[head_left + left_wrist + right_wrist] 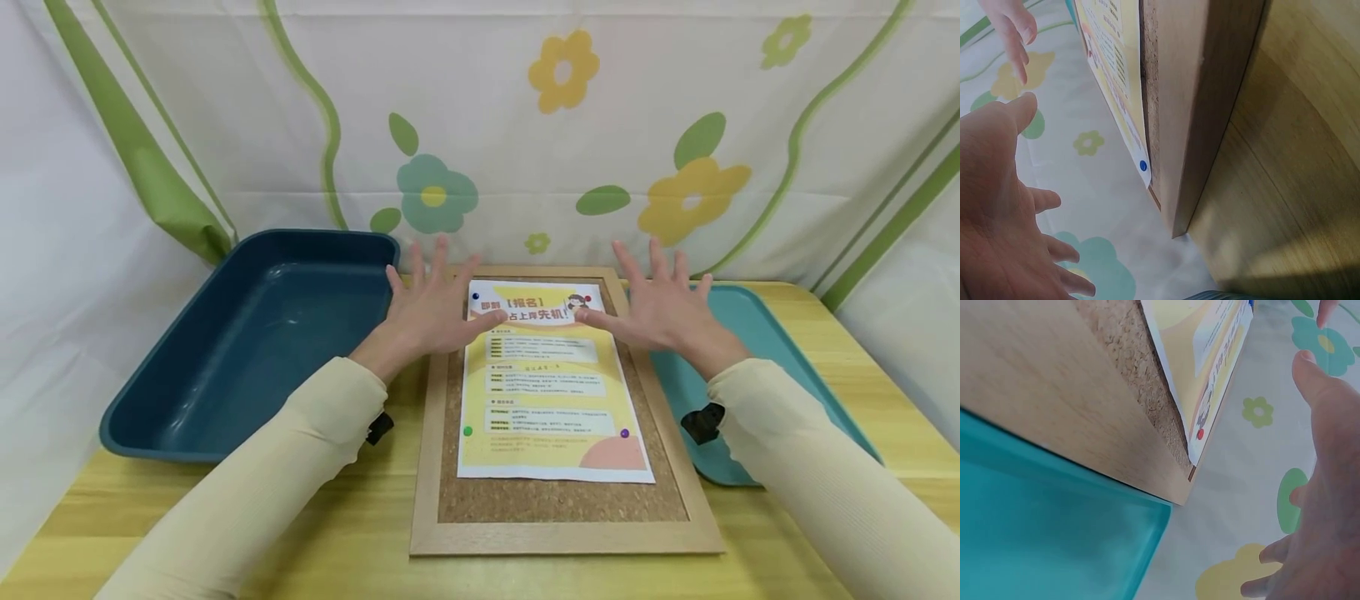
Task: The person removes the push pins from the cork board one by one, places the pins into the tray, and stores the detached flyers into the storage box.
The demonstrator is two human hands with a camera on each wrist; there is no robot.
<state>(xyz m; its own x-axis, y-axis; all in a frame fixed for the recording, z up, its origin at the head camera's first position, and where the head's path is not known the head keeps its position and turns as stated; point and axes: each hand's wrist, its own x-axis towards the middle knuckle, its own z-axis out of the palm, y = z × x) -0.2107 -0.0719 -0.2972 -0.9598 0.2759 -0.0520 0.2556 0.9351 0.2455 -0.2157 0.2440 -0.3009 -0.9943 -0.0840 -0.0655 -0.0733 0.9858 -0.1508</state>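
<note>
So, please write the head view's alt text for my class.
A person's left hand and right hand spread open over a corkboard with a yellow poster held by four pushpins. A dark blue tub sits left and a teal tray right, on a wood-grained table.

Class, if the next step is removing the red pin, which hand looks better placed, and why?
Probably the right hand: it hovers empty near the red pin, whereas the left hand, also empty, is nearer the blue pin.
</note>
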